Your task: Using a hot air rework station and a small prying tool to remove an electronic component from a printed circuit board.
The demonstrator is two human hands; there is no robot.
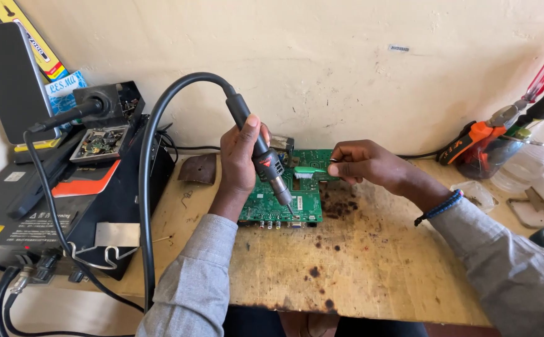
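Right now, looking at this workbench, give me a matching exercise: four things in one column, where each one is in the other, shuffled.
Things:
1. hot-air wand
2. green toothbrush
3. green circuit board
4. red-handled screwdriver

Places:
A. flat on the wooden table, under both hands
B. in the right hand
C. standing in the clear tool cup at far right
D. in the left hand, nozzle down at the board

Pairs: 1-D, 2-B, 3-A, 4-C

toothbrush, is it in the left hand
No, the green toothbrush is pinched in the right hand, while the left hand grips the hot air wand.
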